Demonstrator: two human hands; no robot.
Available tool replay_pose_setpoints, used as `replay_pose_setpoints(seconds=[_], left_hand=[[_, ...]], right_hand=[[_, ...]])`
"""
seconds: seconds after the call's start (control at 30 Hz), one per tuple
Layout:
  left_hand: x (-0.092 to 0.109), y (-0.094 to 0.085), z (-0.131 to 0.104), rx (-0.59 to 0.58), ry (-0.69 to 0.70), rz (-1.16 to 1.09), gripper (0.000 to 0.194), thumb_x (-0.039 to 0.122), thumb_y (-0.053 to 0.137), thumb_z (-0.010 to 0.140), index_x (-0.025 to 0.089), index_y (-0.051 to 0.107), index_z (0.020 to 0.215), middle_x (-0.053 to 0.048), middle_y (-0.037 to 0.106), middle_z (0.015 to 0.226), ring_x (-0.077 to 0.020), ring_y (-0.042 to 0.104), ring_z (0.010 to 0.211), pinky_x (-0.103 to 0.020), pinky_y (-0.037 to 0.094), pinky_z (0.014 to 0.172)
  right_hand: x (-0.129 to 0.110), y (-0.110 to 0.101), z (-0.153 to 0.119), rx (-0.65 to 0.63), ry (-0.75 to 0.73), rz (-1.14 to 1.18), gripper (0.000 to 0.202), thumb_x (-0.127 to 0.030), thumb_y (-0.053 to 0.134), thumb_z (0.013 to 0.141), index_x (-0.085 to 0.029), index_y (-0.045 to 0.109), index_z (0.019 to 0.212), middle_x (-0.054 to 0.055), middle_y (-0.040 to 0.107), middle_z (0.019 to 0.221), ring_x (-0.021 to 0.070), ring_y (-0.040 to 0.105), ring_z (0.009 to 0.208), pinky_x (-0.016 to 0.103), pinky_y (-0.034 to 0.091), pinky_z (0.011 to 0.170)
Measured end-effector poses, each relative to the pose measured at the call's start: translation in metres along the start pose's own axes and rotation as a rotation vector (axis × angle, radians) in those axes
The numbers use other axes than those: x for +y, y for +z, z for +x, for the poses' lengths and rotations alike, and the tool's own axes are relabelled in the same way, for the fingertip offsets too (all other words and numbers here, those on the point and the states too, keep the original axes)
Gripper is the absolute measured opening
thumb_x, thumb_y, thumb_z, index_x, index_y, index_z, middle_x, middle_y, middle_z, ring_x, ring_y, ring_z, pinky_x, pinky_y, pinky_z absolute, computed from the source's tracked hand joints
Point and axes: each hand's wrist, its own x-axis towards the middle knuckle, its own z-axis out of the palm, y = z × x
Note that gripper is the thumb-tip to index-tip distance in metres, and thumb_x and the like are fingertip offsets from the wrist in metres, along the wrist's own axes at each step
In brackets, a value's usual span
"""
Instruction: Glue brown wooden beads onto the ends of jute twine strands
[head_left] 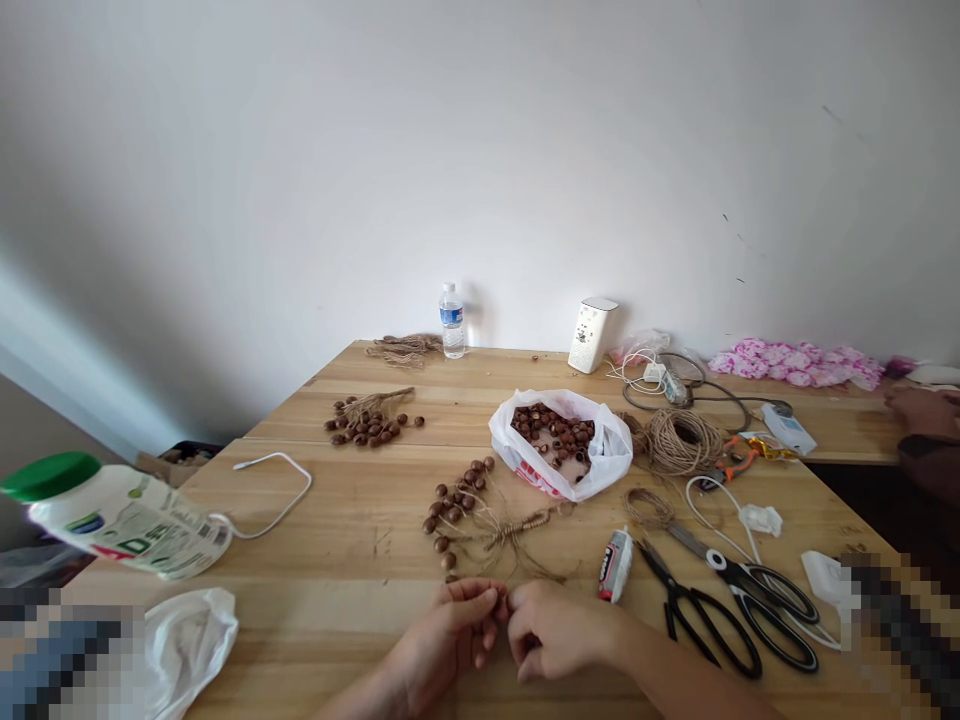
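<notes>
Nearest me, the left hand has its thumb and forefinger drawn together, and the right hand is curled just beside it. I cannot tell whether either grasps anything; whatever may sit between the fingertips is too small to make out. I judge this fine fingertip work: I would keep both wrists low, steady with the left and make small turns with the right.

On the right, the black scissors and white-handled scissors crowd the right forearm, so I would draw that elbow back, not outward. The small tube leaves little sideways play. On the left, wood between my forearm and the crumpled plastic bag gives more room; the green-lidded jar marks that edge.

Just beyond the hands lies the knotted cord bundle, its brown nuts fanned left. Past it, the nut-filled bag limits reaching forward, with the twine roll to its right. The bottle stands by the far edge, against the wall.
</notes>
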Motion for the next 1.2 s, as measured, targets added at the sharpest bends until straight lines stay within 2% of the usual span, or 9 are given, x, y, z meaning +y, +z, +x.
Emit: replay_pose_setpoints(seconds=[0.27,1.2], left_hand=[[-0.0003,0.0014,-0.0003,0.001,0.007,0.002,0.02,0.025,0.071,0.066,0.008,0.066,0.074,-0.005,0.061,0.064,-0.0073,0.047,0.043,-0.018,0.032,0.035],[0.0006,0.0026,-0.0008,0.013,0.007,0.016,0.019,0.027,0.07,0.067,0.009,0.066,0.074,-0.004,0.059,0.064,-0.0073,0.046,0.044,-0.018,0.031,0.036]], right_hand=[[-0.0013,0.002,0.0001,0.014,0.022,-0.042,0.012,-0.026,0.072,0.067,-0.016,0.067,0.071,0.0,0.059,0.081,0.0122,0.055,0.074,0.018,0.037,0.059],[-0.0038,0.0039,0.0001,0.033,0.017,-0.085,0.009,-0.024,0.07,0.068,-0.016,0.066,0.069,0.001,0.061,0.086,0.0142,0.057,0.079,0.019,0.039,0.065]])
